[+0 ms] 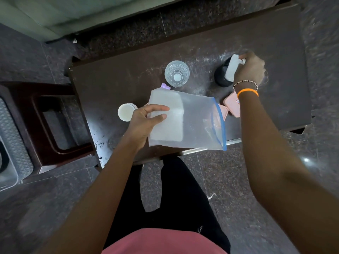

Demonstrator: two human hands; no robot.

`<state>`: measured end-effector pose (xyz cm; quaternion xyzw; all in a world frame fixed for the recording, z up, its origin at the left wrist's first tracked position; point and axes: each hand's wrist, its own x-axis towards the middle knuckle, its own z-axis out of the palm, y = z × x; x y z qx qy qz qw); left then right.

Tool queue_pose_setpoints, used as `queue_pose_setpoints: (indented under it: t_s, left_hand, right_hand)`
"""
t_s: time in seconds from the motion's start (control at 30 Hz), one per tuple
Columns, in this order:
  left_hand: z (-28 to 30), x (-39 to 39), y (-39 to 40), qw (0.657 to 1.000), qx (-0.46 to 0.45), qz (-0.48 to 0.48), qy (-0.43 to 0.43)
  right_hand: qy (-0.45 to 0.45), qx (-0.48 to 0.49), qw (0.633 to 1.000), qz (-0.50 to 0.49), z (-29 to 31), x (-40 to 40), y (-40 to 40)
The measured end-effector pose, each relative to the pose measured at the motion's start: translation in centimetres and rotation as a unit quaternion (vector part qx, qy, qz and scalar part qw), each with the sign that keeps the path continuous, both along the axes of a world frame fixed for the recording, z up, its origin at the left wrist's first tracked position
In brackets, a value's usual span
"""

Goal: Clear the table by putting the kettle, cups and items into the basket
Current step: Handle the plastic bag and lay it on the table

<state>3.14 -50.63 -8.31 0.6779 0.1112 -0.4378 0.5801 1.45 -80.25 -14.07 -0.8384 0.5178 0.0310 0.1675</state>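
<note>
My left hand (pixel 145 121) grips a clear zip bag (pixel 194 123) with a blue seal, held over the dark table (pixel 128 76); white pads sit inside its closed end. My right hand (pixel 251 68) pinches a white folded packet (pixel 232 67) above a black cup (pixel 221 77) at the table's right. A clear glass (pixel 177 73) stands upright mid-table. A white round lid or jar (pixel 125 112) sits by my left wrist. A pink container (pixel 232 105) lies under my right wrist, partly hidden by the bag. No kettle or basket is in view.
A small purple item (pixel 165 86) peeks out behind the bag. A dark wooden stool (pixel 49 123) stands left of the table, and a grey patterned object (pixel 11 136) lies at the far left. My legs are at the table's near edge.
</note>
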Motion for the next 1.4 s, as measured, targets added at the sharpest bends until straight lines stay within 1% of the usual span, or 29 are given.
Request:
queue_pose_setpoints:
  t_s: [0.1, 0.17, 0.23, 0.33, 0.43, 0.5, 0.6, 0.73, 0.8, 0.87, 0.93, 1.03, 1.1, 1.2, 1.27, 1.33, 1.4]
  left_hand:
    - [-0.2, -0.2, 0.7, 0.999, -0.001, -0.011, 0.033]
    - [-0.4, -0.7, 1.4, 0.998, 0.001, -0.032, 0.059]
    - [-0.6, -1.4, 2.2, 0.996, 0.018, -0.043, 0.075]
    - [-1.3, -2.6, 3.9, 0.992, 0.053, -0.046, 0.103]
    - [-2.0, -3.6, 5.3, 0.987, 0.082, -0.041, 0.130]
    - [-2.1, -3.9, 5.9, 0.986, 0.089, -0.027, 0.137]
    - [-2.4, -4.3, 6.1, 0.988, 0.080, 0.007, 0.130]
    - [-2.9, -4.9, 6.3, 0.988, 0.087, 0.025, 0.128]
    - [-3.1, -5.4, 6.6, 0.988, 0.092, 0.031, 0.120]
    - [-3.2, -5.7, 7.1, 0.988, 0.076, 0.078, 0.111]
    - [-3.1, -5.7, 8.0, 0.977, 0.033, 0.176, 0.112]
    - [-3.2, -5.0, 9.2, 0.939, -0.022, 0.324, 0.108]
    - [-3.4, -4.1, 9.5, 0.920, -0.033, 0.380, 0.088]
    - [-4.0, -2.4, 8.4, 0.909, -0.048, 0.409, 0.060]
    - [-4.6, -1.1, 6.9, 0.899, -0.059, 0.430, 0.061]
    - [-5.0, 0.3, 5.0, 0.902, -0.039, 0.422, 0.079]
    - [-5.3, 1.0, 3.3, 0.914, -0.016, 0.388, 0.121]
  right_hand:
    - [0.026, -0.005, 0.998, 0.052, -1.2, 0.7, -0.3]
    - [0.034, 0.014, 0.998, 0.053, -1.9, 1.0, -0.6]
    - [0.051, 0.022, 0.996, 0.068, -2.8, 1.0, -0.7]
    - [0.082, 0.041, 0.987, 0.131, -3.5, 0.7, -0.4]
    - [0.106, 0.083, 0.981, 0.139, -3.8, 0.3, -0.2]
    - [0.085, 0.096, 0.985, 0.117, -3.8, 0.0, -0.1]
    - [0.026, 0.081, 0.992, 0.092, -3.6, -0.6, 0.4]
    - [0.050, 0.092, 0.984, 0.142, -3.5, -1.0, 1.2]
    - [0.043, 0.084, 0.983, 0.159, -3.7, -1.4, 1.7]
    - [0.027, 0.072, 0.984, 0.162, -4.0, -1.8, 2.3]
    - [0.024, 0.069, 0.982, 0.175, -4.1, -2.1, 2.9]
    - [0.029, 0.068, 0.979, 0.190, -4.2, -2.3, 3.3]
    - [0.030, 0.065, 0.979, 0.190, -4.2, -2.2, 3.4]
    - [0.040, 0.061, 0.981, 0.179, -4.3, -1.8, 3.5]
    - [0.046, 0.060, 0.982, 0.174, -4.4, -1.7, 3.6]
    - [0.050, 0.057, 0.982, 0.172, -4.5, -1.7, 3.7]
    - [0.055, 0.054, 0.982, 0.170, -4.5, -1.5, 3.7]
